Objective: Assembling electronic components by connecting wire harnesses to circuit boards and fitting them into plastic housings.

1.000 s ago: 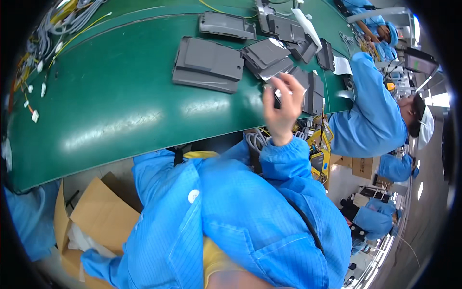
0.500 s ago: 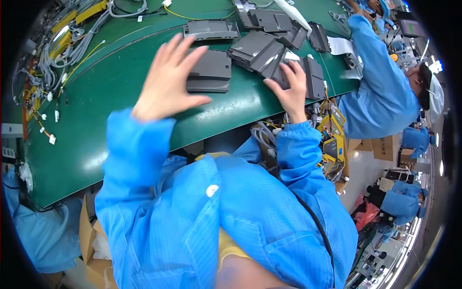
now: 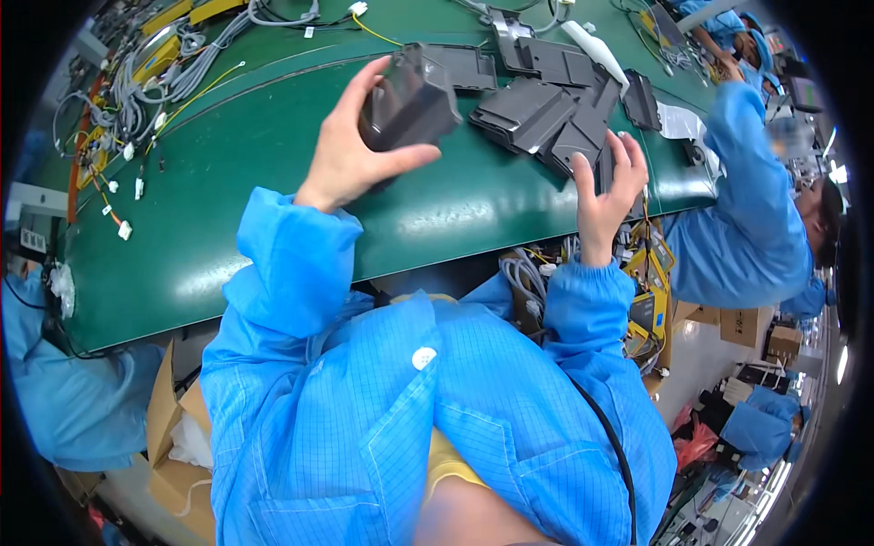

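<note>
Here, a Tilted Gray Cover (image 3: 411, 102) in Your Left Hand (image 3: 348, 162)

Your left hand clamps the gray cover by its left side, tilting it over the green tabletop (image 3: 264, 173); whether its lower edge touches is hidden. Your right hand (image 3: 608, 205) has thumb and fingers spread apart beside a heap of dark covers (image 3: 521, 111) (contact there, you cannot tell). A small white tag (image 3: 309, 33) hangs on a cable at the far side, and dark print marks a brown carton (image 3: 739, 326) at right, both too small to read.
</note>
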Available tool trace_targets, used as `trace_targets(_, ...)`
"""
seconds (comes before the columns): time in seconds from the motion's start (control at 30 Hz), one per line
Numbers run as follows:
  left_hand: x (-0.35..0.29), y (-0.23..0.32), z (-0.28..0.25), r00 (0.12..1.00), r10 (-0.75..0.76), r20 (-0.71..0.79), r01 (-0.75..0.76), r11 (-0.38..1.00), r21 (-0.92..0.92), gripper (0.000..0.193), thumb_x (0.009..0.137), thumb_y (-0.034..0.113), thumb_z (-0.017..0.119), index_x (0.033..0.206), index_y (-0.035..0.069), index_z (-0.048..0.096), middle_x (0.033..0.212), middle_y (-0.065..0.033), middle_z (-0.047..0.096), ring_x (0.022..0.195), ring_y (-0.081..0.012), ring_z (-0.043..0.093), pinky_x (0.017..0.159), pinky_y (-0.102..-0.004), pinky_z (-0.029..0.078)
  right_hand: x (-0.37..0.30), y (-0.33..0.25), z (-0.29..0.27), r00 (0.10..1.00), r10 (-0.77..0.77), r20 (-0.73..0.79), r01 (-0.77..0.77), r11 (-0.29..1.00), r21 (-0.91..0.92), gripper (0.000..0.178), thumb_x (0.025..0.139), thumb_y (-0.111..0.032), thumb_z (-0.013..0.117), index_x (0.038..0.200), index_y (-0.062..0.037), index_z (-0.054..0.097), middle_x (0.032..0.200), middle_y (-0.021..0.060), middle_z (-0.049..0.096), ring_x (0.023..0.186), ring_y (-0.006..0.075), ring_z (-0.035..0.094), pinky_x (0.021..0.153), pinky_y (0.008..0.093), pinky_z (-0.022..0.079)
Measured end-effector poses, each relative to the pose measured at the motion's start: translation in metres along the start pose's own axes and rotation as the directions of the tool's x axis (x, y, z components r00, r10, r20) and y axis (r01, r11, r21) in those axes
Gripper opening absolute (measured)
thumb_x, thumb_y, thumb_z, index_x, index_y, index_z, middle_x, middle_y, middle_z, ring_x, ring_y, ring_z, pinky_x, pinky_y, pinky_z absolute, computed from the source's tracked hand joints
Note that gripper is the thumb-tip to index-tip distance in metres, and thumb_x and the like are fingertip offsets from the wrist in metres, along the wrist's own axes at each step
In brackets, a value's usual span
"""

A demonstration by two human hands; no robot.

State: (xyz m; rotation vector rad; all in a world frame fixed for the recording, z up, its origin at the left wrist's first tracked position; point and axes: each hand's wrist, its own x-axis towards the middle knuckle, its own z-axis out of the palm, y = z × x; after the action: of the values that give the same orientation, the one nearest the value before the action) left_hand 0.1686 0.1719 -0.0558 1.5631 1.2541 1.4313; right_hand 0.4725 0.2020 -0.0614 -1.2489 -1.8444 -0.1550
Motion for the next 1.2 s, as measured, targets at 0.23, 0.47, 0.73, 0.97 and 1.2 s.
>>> trace_targets(0.23, -0.023, 0.027, 0.014, 0.965, 0.185, 0.186, -0.193, 0.981, 0.029, 0.114, 0.045, 0.028, 0.089, 0.140, 0.011, 0.029, 0.118, -0.0129, 0.048, 0.111, -0.0277, 0.047, 0.091, -0.0371, 0.040, 0.010, -0.097, 0.013, 0.665, -0.089, 0.741, -0.735, 0.100, 0.671, 0.106, 0.063, -0.040, 0.079, 0.144, -0.0090, 0.018, 0.139, 0.0151, 0.028, 0.129, 0.0291, 0.033, 0.100, 0.0420, 0.035)
trace_targets(0.47, -0.043, 0.026, 0.023, 0.950, -0.028, 0.311, 0.077, 0.986, -0.147, 0.112, 0.054, 0.020, 0.086, 0.145, 0.014, 0.020, 0.128, -0.0155, 0.044, 0.117, -0.0283, 0.046, 0.096, -0.0407, 0.041, 0.006, -0.103, 0.022, 0.778, -0.352, 0.520, -0.310, 0.506, 0.805, 0.097, 0.058, -0.039, 0.083, 0.135, -0.0031, 0.036, 0.141, 0.0190, 0.029, 0.130, 0.0325, 0.033, 0.104, 0.0405, 0.028)
trace_targets(0.73, -0.052, 0.027, 0.020, 0.921, -0.129, 0.366, 0.218, 0.952, -0.213, 0.092, 0.063, 0.017, 0.082, 0.139, 0.012, 0.030, 0.126, -0.0143, 0.046, 0.113, -0.0273, 0.051, 0.093, -0.0400, 0.044, -0.025, -0.114, 0.025, 0.860, -0.064, 0.506, -0.479, 0.240, 0.844, 0.079, 0.066, -0.028, 0.077, 0.130, -0.0015, 0.040, 0.135, 0.0155, 0.034, 0.124, 0.0265, 0.038, 0.103, 0.0374, 0.030)
trace_targets(0.97, -0.038, 0.029, 0.013, 0.892, -0.190, 0.409, 0.285, 0.941, -0.185, 0.087, 0.056, 0.015, 0.084, 0.128, 0.012, 0.036, 0.121, -0.0108, 0.046, 0.109, -0.0239, 0.052, 0.089, -0.0380, 0.047, -0.027, -0.108, 0.035, 0.867, -0.201, 0.457, -0.383, 0.319, 0.867, 0.083, 0.064, -0.034, 0.073, 0.130, -0.0004, 0.037, 0.134, 0.0199, 0.032, 0.128, 0.0300, 0.033, 0.104, 0.0397, 0.027)
trace_targets(1.2, -0.036, 0.040, 0.023, 0.907, -0.227, 0.354, 0.264, 0.963, -0.059, 0.077, 0.061, 0.017, 0.080, 0.128, 0.005, 0.045, 0.104, -0.0137, 0.058, 0.091, -0.0220, 0.061, 0.075, -0.0339, 0.053, -0.032, -0.112, 0.032, 0.855, 0.061, 0.514, -0.518, 0.071, 0.853, 0.068, 0.068, -0.026, 0.069, 0.124, -0.0017, 0.039, 0.119, 0.0130, 0.048, 0.109, 0.0198, 0.050, 0.094, 0.0326, 0.039)
